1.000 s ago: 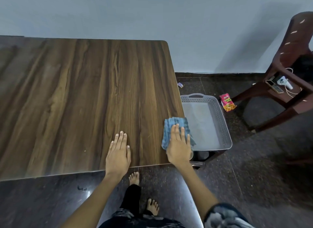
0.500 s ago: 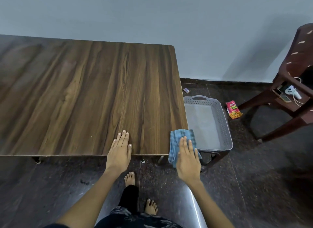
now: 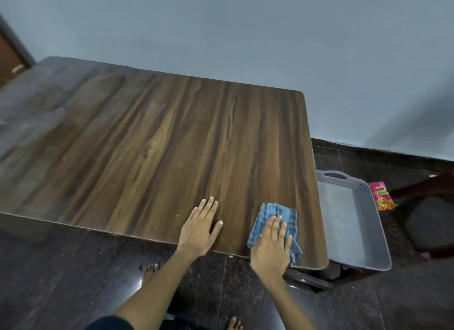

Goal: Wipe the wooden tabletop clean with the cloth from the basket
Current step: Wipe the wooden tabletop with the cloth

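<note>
Grey-blue wall [image 3: 245, 35] fills the upper half of the frame. Below it, dark speckled floor [image 3: 61, 280] runs along the bottom and right.

Wooden desk [image 3: 159, 145] spans the left and centre, grain running from the near edge toward the wall; its rounded near corner sits lower right of centre.

Grey perforated basket [image 3: 383, 243] stands just off the desk's right edge, lower down, with a handle cut-out at its far end. Nothing shows inside but its pale bottom.

Dark brown chair [image 3: 422, 189], only partly in frame, at the right edge.

Left hand [image 3: 200, 229] lies flat on the desk near the front edge, lower centre, fingers straight and together; grip released, holding nothing.

Right hand [image 3: 271, 246] lies just right of it, palm down, fingers straight and spread, pressing the cloth to the desk; grip not clenched.

Blue checked cloth [image 3: 277, 212] is bunched under that hand near the desk's near right corner, a fold reaching the front edge.

Red snack packet [image 3: 382, 196] lies on the floor just beyond the basket.

Bare toes [image 3: 152, 268] show under the desk's front edge.
</note>
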Tool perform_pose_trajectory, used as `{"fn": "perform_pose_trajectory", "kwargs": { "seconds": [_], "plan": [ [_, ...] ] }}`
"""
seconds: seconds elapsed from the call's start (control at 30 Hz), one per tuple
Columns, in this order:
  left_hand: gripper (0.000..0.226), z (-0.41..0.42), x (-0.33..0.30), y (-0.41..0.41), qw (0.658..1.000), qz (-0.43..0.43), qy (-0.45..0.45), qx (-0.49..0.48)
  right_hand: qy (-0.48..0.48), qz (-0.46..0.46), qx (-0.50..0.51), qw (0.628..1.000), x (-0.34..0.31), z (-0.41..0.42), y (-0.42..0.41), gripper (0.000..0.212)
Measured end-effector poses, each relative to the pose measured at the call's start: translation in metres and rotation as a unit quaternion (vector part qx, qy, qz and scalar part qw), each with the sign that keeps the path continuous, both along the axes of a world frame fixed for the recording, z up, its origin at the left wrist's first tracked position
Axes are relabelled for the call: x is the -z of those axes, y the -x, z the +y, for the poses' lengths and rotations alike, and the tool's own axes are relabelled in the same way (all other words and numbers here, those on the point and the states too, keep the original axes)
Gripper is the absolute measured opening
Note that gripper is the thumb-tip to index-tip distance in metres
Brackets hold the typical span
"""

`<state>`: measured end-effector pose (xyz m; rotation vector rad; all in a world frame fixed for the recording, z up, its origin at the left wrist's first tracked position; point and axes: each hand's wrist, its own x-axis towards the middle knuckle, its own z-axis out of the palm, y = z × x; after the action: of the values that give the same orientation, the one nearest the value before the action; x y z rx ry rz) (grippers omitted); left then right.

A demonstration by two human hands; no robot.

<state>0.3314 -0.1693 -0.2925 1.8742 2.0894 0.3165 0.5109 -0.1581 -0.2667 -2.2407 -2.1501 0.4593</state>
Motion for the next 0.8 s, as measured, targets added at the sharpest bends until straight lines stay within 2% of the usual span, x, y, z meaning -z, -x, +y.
{"fn": "perform_pose_trajectory", "kwargs": {
  "seconds": [0.17,0.3,0.47,0.57,0.7,0.8],
  "plan": [
    [0.082,0.042,0.002,0.071,1.0,-0.005,-0.011,-0.001,0.01,0.009,-0.027,1.0,-0.002,0.045,0.102,0.071],
    [0.077,0.088,0.003,0.16,1.0,-0.004,-0.029,0.009,0.008,0.015,-0.027,0.999,0.001,0.09,0.208,0.07],
    [0.055,0.137,0.006,0.27,0.998,0.024,-0.019,0.046,0.026,0.024,-0.008,0.999,-0.002,0.148,0.34,0.071],
    [0.047,0.167,0.011,0.331,0.997,0.008,-0.032,0.066,0.036,0.035,0.013,0.999,-0.005,0.185,0.401,0.072],
    [0.061,0.211,0.012,0.394,0.994,-0.011,-0.039,0.099,0.036,0.055,-0.002,0.998,-0.004,0.237,0.469,0.07],
    [0.074,0.235,0.014,0.435,0.998,-0.016,-0.046,0.05,0.035,0.07,-0.036,0.996,-0.006,0.268,0.513,0.064]
  ]
}}
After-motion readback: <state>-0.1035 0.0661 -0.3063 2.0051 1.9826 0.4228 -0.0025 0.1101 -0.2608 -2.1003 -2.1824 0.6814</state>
